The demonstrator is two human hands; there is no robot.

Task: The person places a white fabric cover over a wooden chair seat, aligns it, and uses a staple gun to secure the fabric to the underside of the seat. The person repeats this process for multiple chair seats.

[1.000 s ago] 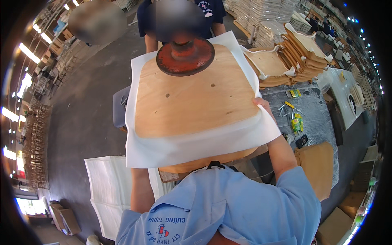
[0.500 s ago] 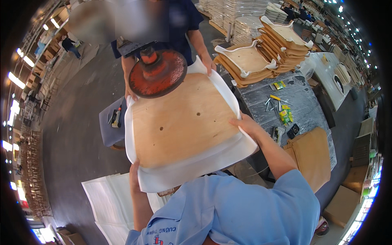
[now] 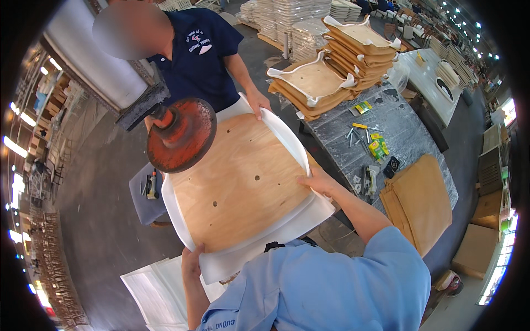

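A plywood seat panel (image 3: 243, 187) with several small holes lies on a white padded sheet (image 3: 265, 234) whose edges curl up around it. My left hand (image 3: 192, 261) grips the sheet and panel at the near left corner, the thumb on top. On the right edge, my right hand (image 3: 317, 181) is closed around the same rim, its fingers hidden underneath. Across from me, a co-worker's hand (image 3: 258, 103) holds the far right edge. A worn red round press disc (image 3: 182, 135) hangs over the far left part of the panel.
A plastic-covered table (image 3: 337, 129) at right bears stacked brown-covered seat panels (image 3: 353, 60), yellow-green packets (image 3: 378, 146), a staple gun (image 3: 372, 179) and folded brown covers (image 3: 422, 204). Another tool (image 3: 152, 186) lies on a grey seat at left. White sheets (image 3: 154, 292) are below.
The view has shifted, showing more of the co-worker and the press arm. The panel and both my hands sit a little lower in view; my grip stays.
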